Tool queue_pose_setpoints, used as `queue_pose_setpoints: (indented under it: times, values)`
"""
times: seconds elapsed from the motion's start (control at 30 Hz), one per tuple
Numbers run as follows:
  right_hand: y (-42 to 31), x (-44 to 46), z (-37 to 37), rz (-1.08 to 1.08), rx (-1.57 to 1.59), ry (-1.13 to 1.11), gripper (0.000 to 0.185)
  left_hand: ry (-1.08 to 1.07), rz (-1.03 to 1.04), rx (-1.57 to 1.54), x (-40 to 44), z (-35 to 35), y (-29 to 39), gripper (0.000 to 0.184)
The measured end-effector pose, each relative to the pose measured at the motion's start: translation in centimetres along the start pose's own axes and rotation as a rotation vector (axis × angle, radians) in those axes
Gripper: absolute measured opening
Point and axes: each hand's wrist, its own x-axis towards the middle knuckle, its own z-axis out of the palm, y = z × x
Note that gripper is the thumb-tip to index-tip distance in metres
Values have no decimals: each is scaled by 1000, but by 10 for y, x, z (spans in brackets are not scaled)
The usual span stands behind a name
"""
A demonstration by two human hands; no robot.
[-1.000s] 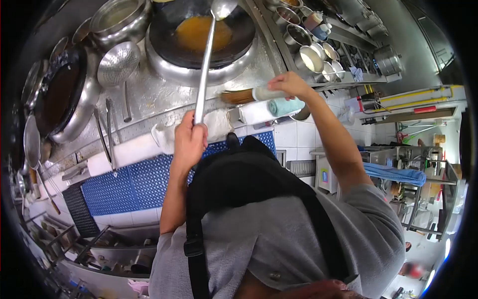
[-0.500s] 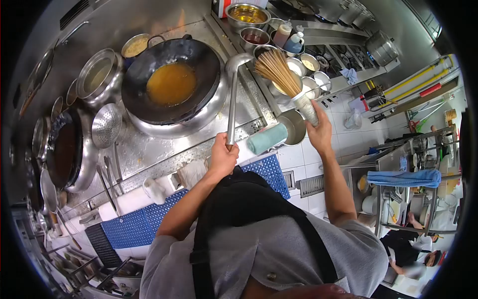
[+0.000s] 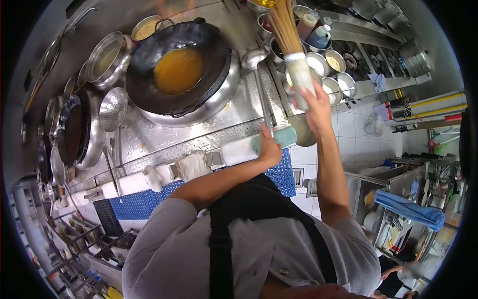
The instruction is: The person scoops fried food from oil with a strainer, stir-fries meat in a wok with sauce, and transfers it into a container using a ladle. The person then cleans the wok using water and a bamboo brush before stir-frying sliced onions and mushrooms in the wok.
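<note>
My left hand (image 3: pixel 270 151) is closed round the handle end of a long metal ladle (image 3: pixel 264 94). The ladle's bowl points away from me, over the steel counter to the right of the wok. In my right hand (image 3: pixel 317 108) is a bamboo wok brush (image 3: pixel 300 74) with a pale wrapped handle. Its bristles point up and away, above the seasoning bowls. A large black wok (image 3: pixel 142 82) stands left of the ladle, holding orange-brown liquid (image 3: pixel 179 71). By my left hand lies a rolled green cloth (image 3: pixel 285 135), partly behind that hand.
A perforated skimmer (image 3: pixel 113 109), a pot with a strainer (image 3: pixel 105 60) and a second wok (image 3: pixel 72 130) stand to the left. Squeeze bottles (image 3: pixel 318 37) and seasoning bowls (image 3: pixel 318 65) are at right. A metal pot (image 3: pixel 302 130) sits below the brush. Another person is at lower right.
My left hand has moved right with the ladle, crossing toward the green cloth. My right hand has lifted the brush farther up and away. The head view has shifted slightly.
</note>
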Motion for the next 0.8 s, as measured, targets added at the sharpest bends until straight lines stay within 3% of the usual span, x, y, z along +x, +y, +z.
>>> queue_pose_setpoints:
  times: [0.13, 0.2, 0.23, 0.27, 0.37, 0.47, 0.53, 0.7, 0.8]
  values:
    - [8, 66, 77, -61, -304, -175, 57, -375, -77, 194, 18, -1, 0, 99]
    - [8, 86, 121, -137, -627, -292, 59, -345, 107, 300, 19, -23, 9, 92]
    - [8, 94, 139, -330, -764, -347, 55, -471, 135, 184, 23, -46, 14, 77]
    - [9, 107, 157, -390, -879, -446, 49, -349, 318, 149, 20, -50, 2, 62]
    - [17, 143, 205, -286, -1414, -699, 29, -365, 287, 97, 13, -123, 28, 52]
    - [77, 218, 240, -411, -1540, -546, 22, -206, 253, -104, 6, -181, 12, 49]
    - [111, 247, 272, -529, -1424, -434, 22, -153, 154, -237, -11, -221, -15, 43]
    - [96, 204, 279, -523, -1369, -720, 31, 177, -129, -438, -116, -314, -99, 34]
    - [56, 246, 257, -403, -1559, -914, 37, 242, -275, -510, -169, -342, -119, 32]
